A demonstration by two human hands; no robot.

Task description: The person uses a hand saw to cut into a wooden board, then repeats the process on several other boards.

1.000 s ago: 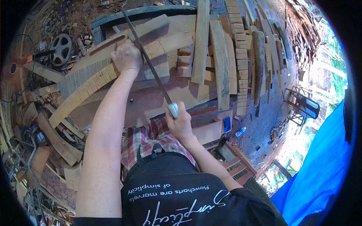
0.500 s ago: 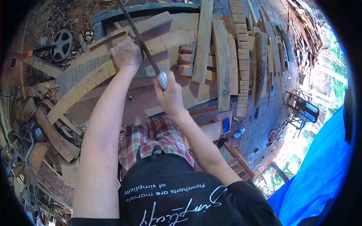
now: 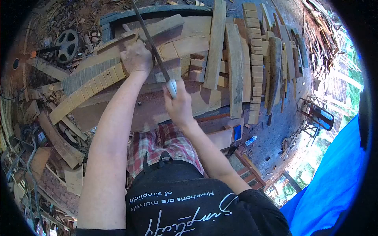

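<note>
My right hand point(image 3: 180, 105) is closed around the pale handle point(image 3: 172, 88) of a handsaw. Its long, thin blade point(image 3: 151, 42) points away from me, slanting up to the left, and crosses a curved wooden board point(image 3: 189, 47). Just left of the blade, my left hand point(image 3: 137, 59) presses on that board, with its fingers curled over the far edge and partly hidden. Crosswise lines mark the board's near-left stretch point(image 3: 92, 85) in even steps. Whether the teeth sit inside a cut is too small to tell.
Beneath the board lies a wide plank work surface point(image 3: 157, 95). Several curved boards point(image 3: 234, 70) lie across its right side, one with crosswise lines point(image 3: 256, 70). A spoked wheel point(image 3: 67, 46) stands at the far left. A plastic bottle point(image 3: 251, 140) and a chair point(image 3: 317, 114) are at right.
The whole view has shifted slightly, moving the scene right and down. Both hands keep their grips, and the saw has hardly moved against the board.
</note>
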